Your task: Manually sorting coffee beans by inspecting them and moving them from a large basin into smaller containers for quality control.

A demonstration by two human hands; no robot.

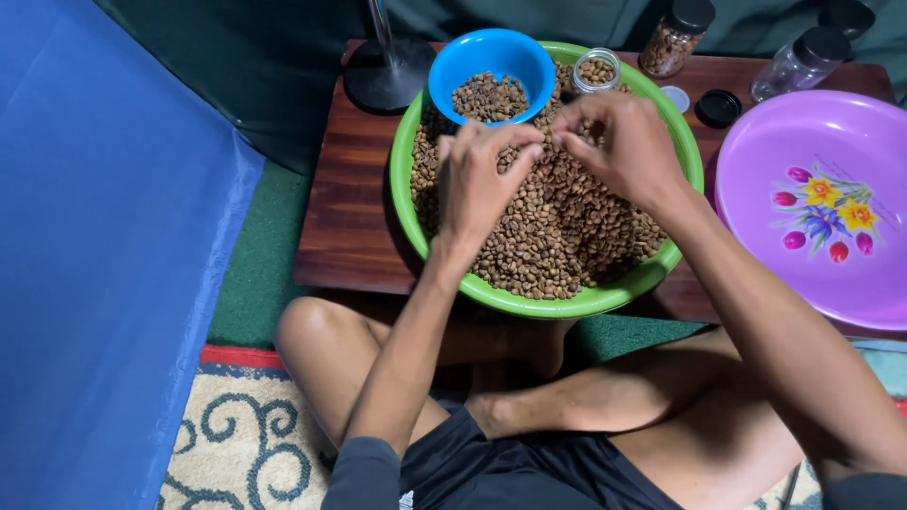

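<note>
A large green bowl (pixel 567 302) full of brown beans (pixel 557 236) sits on a low dark wooden table (pixel 350 198). Both hands hover over the beans, fingertips almost meeting. My left hand (pixel 477 179) has its fingers pinched together just above the heap. My right hand (pixel 619 142) also pinches at the beans near the bowl's far side. Whether either pinch holds a bean is hidden. A blue bowl (pixel 491 61) with some beans rests on the green bowl's far rim. A small glass jar (pixel 597 71) with beans stands beside it.
A purple basin (pixel 812 208) with painted flowers lies at the right. Two jars (pixel 675 38) (pixel 803 61) and loose lids (pixel 718 107) stand at the table's back. A black stand base (pixel 387 71) is at back left. Blue cloth (pixel 104 255) hangs left; my crossed legs (pixel 529 397) are below.
</note>
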